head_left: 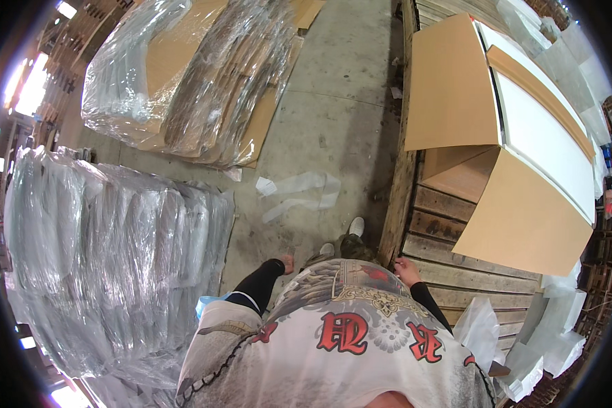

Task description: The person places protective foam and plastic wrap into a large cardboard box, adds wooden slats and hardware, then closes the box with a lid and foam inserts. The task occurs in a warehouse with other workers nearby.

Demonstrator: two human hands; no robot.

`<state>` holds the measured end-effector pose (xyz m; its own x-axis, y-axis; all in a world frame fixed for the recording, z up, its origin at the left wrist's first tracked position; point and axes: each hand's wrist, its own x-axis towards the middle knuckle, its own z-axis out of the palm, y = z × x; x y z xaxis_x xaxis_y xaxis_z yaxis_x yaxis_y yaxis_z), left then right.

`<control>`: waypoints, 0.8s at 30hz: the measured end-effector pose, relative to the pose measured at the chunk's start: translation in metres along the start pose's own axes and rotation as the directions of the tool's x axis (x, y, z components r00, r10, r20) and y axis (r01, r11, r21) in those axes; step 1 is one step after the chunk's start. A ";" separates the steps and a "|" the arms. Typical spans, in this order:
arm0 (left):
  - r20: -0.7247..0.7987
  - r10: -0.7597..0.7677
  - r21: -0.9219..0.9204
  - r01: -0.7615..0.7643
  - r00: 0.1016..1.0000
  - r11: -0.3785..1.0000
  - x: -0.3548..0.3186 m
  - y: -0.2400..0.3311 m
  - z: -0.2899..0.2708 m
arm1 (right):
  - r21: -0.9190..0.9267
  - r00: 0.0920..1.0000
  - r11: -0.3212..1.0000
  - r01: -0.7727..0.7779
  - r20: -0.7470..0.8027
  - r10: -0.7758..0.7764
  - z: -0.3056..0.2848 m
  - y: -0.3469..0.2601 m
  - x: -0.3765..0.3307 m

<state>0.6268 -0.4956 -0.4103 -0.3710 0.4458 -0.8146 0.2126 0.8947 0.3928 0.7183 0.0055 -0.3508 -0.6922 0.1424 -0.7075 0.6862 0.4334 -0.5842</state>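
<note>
Firstly, at the far left, a tall stack wrapped in clear film (115, 251) stands on the floor side, and beyond it there is a bundle of cardboard (231, 75), also covered with shiny film. Next, on the concrete floor (340, 81), some pale strips (313, 183) lie loose in front of the person's shoes (357, 226). The left hand (289, 263) hangs low beside the body, well apart from the wrapped stack; I see nothing in it, but it shows so small that I cannot tell how far its fingers are spread. More to the right, the right hand (406, 270) is by the near edge of the wooden platform (449, 248), the fingers seemingly a little bent. Nothing can be seen in its grip, and whether it touches the wood I cannot tell. On this platform, ahead of the right hand and apart from both hands, is the carton (449, 81), with flaps spread, a white panel (547, 129) and a cardboard strip (537, 95) over the panel. In my judgement, the step in hand is only a standing or walking beside the carton, between two handlings. To work on it, the next move would call for raising the hands and taking one flap by its edge, with care not to bend it
</note>
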 end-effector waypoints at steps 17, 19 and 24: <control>-0.335 -0.196 -0.118 0.165 0.922 0.979 0.003 0.076 -0.106 | -0.072 0.967 0.972 0.225 -0.101 -0.232 -0.058 0.068 0.126; -0.281 -0.235 -0.034 0.235 0.930 0.971 0.006 0.068 -0.116 | 0.010 0.983 0.985 0.175 -0.065 -0.174 -0.053 0.088 0.126; -0.346 -0.227 -0.034 0.229 0.911 0.973 0.023 0.060 -0.154 | -0.289 0.949 0.934 0.209 -0.169 -0.265 -0.030 0.110 0.104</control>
<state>0.4920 -0.4271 -0.3394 -0.6986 0.2127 -0.6831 0.0912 0.9735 0.2099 0.7151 0.0946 -0.4766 -0.8767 0.1709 -0.4496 0.4316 0.6920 -0.5786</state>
